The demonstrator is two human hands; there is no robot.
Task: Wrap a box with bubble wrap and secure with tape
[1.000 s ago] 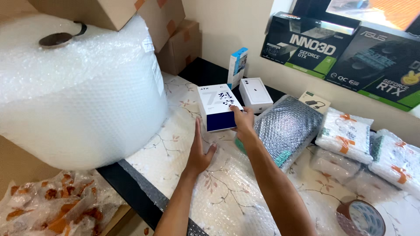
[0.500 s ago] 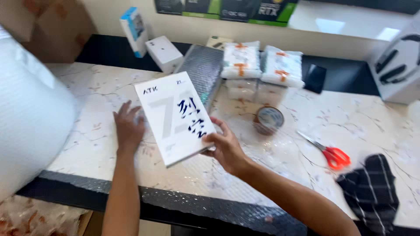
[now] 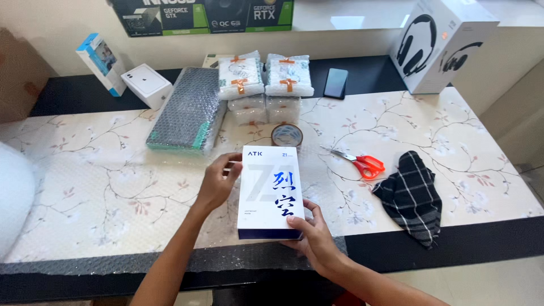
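The white box [image 3: 270, 191] is lying flat on a sheet of bubble wrap [image 3: 170, 226] spread over the flowered worktop [image 3: 453, 130], near its front edge, and both hands are gripping it. The left hand [image 3: 218, 184] is holding the box's upper left edge, with its fingers [image 3: 233, 160] curled narrowly around that edge; the right hand [image 3: 311, 235] is clasping the lower right corner, with its thumb lying on the printed top face. The box is showing bare: no wrap is folded over it and no tape is on it, so wrapping appears not yet begun, and the sheet under it is lying flat and uncut at the front. Just behind the box a tape roll [image 3: 287, 135] is lying flat, untouched. To the right, red-handled scissors [image 3: 360, 163] are resting closed on the worktop, and a checked cloth [image 3: 412, 195] is lying beyond them near the front edge. Behind and to the left, a long parcel [image 3: 187, 110] is sitting already covered in bubble wrap, and beside it several small wrapped packets [image 3: 265, 85] are stacked with orange tape, judged finished. A large bubble-wrap roll [image 3: 14, 195] is showing at the far left.
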